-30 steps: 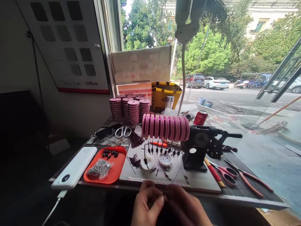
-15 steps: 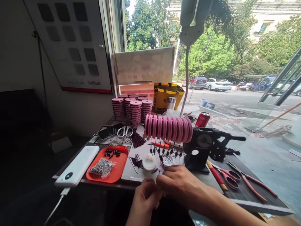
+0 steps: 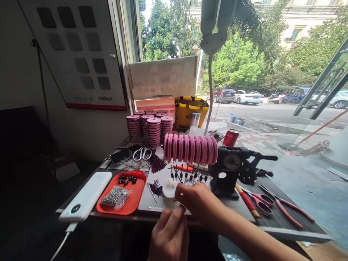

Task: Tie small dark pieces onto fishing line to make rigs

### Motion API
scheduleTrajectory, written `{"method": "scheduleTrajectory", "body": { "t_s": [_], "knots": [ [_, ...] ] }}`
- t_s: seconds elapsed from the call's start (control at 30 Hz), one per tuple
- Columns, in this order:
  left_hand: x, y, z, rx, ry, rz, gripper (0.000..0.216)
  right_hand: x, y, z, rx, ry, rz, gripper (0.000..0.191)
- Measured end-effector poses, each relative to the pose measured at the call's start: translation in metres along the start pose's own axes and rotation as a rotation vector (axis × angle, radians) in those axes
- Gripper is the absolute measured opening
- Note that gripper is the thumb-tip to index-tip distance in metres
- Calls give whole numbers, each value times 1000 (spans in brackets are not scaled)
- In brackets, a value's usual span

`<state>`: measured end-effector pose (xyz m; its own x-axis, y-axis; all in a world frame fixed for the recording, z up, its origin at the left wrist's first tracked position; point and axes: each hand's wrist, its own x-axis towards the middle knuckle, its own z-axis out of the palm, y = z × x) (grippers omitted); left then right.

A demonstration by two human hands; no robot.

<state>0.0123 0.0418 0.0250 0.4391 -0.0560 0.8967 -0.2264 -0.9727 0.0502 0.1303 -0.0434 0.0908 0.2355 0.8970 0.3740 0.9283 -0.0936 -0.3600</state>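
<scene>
My left hand (image 3: 170,232) is closed in front of the table's near edge, fingers curled; anything in it is too small or hidden to make out. Just above and to its right, my right hand (image 3: 194,197) is closed in a pinch, and what it grips does not show. It covers part of a white round dish (image 3: 169,189) and of a cup of small silvery beads (image 3: 189,182). Over the hands hangs a row of short dark strands with black bits (image 3: 186,175), below a pink ribbed spool roll (image 3: 190,148) on a black hand-cranked winder (image 3: 231,163).
To the left are an orange tray (image 3: 138,197) with a bag of metal beads (image 3: 115,197) and a white power bank (image 3: 87,195). Silver scissors (image 3: 142,154) lie behind; red-handled scissors (image 3: 262,203) and pliers (image 3: 288,206) lie right. Pink spool stacks (image 3: 153,132) stand at the back.
My right hand has moved up and left, over the bead cup and the dish's edge. My left hand has turned, its back now more toward me. The view has shifted slightly.
</scene>
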Motion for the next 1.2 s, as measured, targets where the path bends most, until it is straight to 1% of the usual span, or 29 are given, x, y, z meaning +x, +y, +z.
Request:
{"method": "scheduleTrajectory", "body": {
  "t_s": [0.03,0.07,0.1,0.13,0.17,0.2,0.23,0.3,0.33,0.37,0.4,0.47,0.53,0.6,0.73,0.83,1.03,1.07,1.1,1.17,1.2],
  "knots": [
    [1,-2,-1,-31,-24,8,24,0,1,2,13,16,7,16],
    [2,-2,-3,-83,-54,-16,24,0,3,3,25,33,15,16],
    [3,-1,-3,-159,-82,-87,23,-2,3,4,34,53,22,15],
    [4,1,-4,-263,-100,-213,21,-5,4,4,41,76,31,13],
    [4,3,-3,-396,-105,-391,18,-10,4,2,49,97,39,9],
    [4,7,-2,-558,-120,-614,14,-16,4,0,58,131,37,7],
    [5,10,-1,-738,-141,-863,13,-23,3,-3,65,184,24,8],
    [6,17,2,-1084,-175,-1318,12,-41,3,-8,53,335,-44,11],
    [7,19,3,-1225,-182,-1489,10,-51,2,-11,20,402,-101,11],
    [8,21,3,-1337,-175,-1617,8,-59,2,-12,-27,443,-167,14],
    [9,23,3,-1418,-154,-1711,8,-67,2,-13,-85,439,-236,20],
    [10,23,4,-1525,-118,-1830,10,-78,1,-12,-189,361,-355,31],
    [9,22,4,-1609,-120,-1886,14,-82,0,-7,-254,308,-450,36],
    [7,20,5,-1662,-131,-1905,17,-82,0,0,-279,321,-491,34],
    [4,18,7,-1675,-147,-1930,19,-81,4,15,-265,359,-448,31],
    [4,19,6,-1679,-164,-1945,18,-85,7,23,-270,385,-444,29],
    [6,20,8,-1672,-172,-1960,20,-86,7,25,-273,389,-455,33],
    [7,21,8,-1661,-173,-1952,19,-86,7,24,-218,400,-436,33],
    [8,22,8,-1644,-170,-1924,17,-86,6,24,-121,409,-385,33],
    [11,25,7,-1548,-179,-1796,13,-88,5,25,149,379,-198,33],
    [12,26,7,-1441,-191,-1702,12,-89,4,26,275,337,-91,34]
  ]
}}
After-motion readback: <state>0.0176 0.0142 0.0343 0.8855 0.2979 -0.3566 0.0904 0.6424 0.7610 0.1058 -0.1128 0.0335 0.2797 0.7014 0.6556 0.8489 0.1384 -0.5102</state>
